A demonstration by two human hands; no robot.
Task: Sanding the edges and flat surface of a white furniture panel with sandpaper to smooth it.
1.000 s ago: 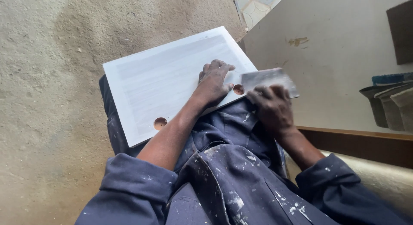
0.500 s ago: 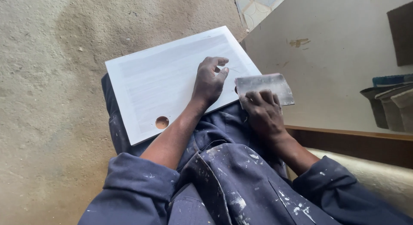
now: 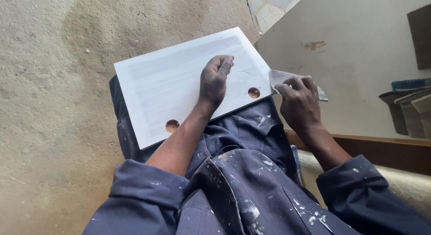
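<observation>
The panel (image 3: 179,82) is a white rectangular board lying flat across the person's lap, on blue overalls (image 3: 242,172) flecked with paint. Its long axis runs from lower left to upper right, tilted slightly upward toward the right. The far long edge faces the concrete floor (image 3: 54,82); the near long edge rests over the thighs. Two round holes sit close to the near long edge: hole one (image 3: 172,125) near the left corner, hole two (image 3: 254,92) near the right corner. Faint parallel streaks run along the long axis on the face.

The left hand (image 3: 214,80) rests on the panel face, right of centre, between the two holes. The fingers are curled inward into a loose fist; whether anything is inside cannot be told. The forearm crosses the near edge of the panel.

The right hand (image 3: 298,102) sits just off the panel's right short edge. It closes on a grey sheet (image 3: 280,76), thumb and fingers pinching it flat. The sheet's free corner touches the panel's right edge beside hole two.

A pale board (image 3: 359,51) stands to the right, behind the right hand. A brown ledge (image 3: 386,147) runs below it. Stacked dark objects (image 3: 406,107) sit at the right border.
</observation>
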